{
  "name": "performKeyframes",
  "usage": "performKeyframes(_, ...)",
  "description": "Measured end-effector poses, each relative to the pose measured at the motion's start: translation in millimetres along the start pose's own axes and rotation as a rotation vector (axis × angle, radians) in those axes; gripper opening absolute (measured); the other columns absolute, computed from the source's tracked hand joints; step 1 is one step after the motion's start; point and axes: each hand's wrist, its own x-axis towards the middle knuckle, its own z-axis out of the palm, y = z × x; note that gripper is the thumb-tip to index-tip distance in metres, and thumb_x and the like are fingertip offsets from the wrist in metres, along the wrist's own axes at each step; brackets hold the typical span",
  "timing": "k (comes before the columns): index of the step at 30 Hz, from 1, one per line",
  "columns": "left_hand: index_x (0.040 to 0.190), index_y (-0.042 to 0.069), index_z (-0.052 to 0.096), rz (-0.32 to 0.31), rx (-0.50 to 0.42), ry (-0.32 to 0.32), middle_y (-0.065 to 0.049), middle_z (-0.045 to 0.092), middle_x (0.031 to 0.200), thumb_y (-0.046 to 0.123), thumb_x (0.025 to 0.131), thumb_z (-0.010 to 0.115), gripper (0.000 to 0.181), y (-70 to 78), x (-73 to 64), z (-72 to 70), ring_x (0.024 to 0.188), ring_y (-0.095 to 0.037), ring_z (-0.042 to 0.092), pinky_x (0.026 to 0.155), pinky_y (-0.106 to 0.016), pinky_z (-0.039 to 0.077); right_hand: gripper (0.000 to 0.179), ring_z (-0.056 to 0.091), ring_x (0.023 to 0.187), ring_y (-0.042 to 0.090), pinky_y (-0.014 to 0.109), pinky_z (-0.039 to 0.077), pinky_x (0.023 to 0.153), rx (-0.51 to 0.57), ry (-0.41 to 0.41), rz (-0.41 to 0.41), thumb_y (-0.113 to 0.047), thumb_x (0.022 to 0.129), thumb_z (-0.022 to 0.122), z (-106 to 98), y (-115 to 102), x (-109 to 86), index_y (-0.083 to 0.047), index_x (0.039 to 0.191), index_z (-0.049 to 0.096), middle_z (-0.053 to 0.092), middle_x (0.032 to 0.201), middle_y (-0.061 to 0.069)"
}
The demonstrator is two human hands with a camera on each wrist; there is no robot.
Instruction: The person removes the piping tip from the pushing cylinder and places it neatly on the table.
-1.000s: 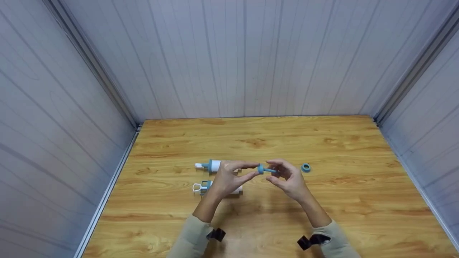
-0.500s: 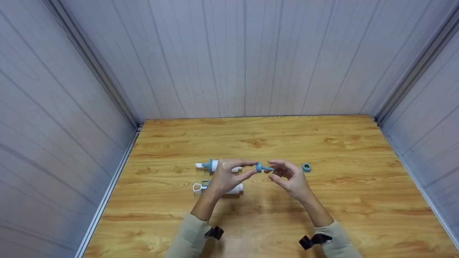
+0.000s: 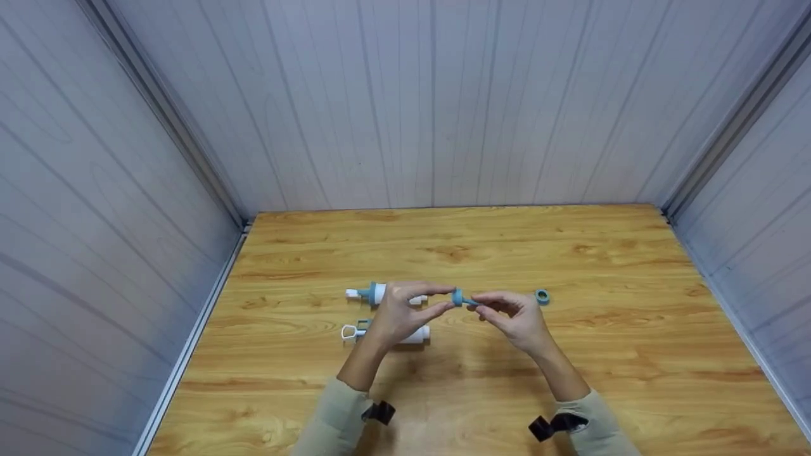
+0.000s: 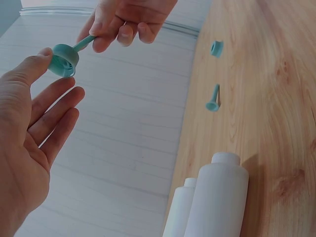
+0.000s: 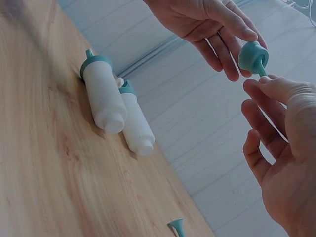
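Between the thumb and fingertips of my left hand [image 3: 398,316] is a teal cap [image 3: 457,297], held up above the table. Its hollow, ringed underside shows in the left wrist view. A thin teal stem [image 4: 84,43] sticks out of the cap toward my right hand [image 3: 518,322], whose thumb and index finger pinch it. The other right fingers are loosely bent. Behind my left hand lie two white bottles with teal tops, the far bottle [image 5: 103,94] and the near bottle [image 5: 137,123], both on their sides and partly hidden in the head view.
A teal ring-shaped cap [image 3: 542,296] lies on the wooden table [image 3: 507,392], right of my right hand. A small teal funnel-shaped piece with a stem [image 4: 213,104] also lies there, hidden in the head view. Pale panel walls [image 3: 405,114] enclose the back and sides.
My right thumb and index finger have come together on the stem, after standing apart around it. My left hand has shifted slightly left with the cap.
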Motion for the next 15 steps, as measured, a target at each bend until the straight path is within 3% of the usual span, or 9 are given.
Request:
performKeyframes(7, 0.125, 0.007, 0.086, 0.011, 0.010, 0.000, -0.010, 0.088, 0.120, 0.012, 0.101, 0.085, 0.024, 0.6, 0.1, -1.3, 0.111, -0.028, 0.086, 0.097, -0.040, 0.069, 0.022, 0.083, 0.098, 0.002, 0.024, 0.067, 0.077, 0.008, 0.012, 0.018, 0.022, 0.099, 0.067, -0.5, -1.0, 0.2, 0.019, 0.118, 0.076, 0.087, 0.111, -0.009)
performKeyframes(15, 0.124, 0.005, 0.086, 0.037, -0.006, -0.012, -0.013, 0.088, 0.118, 0.012, 0.101, 0.085, 0.024, -0.1, 0.6, -0.6, 0.109, -0.030, 0.086, 0.095, -0.042, 0.070, 0.022, 0.081, 0.096, -0.001, 0.018, 0.065, 0.078, 0.022, 0.005, 0.011, 0.023, 0.097, 0.067, 1.4, -2.0, 1.4, 0.018, 0.116, 0.077, 0.086, 0.114, -0.015)
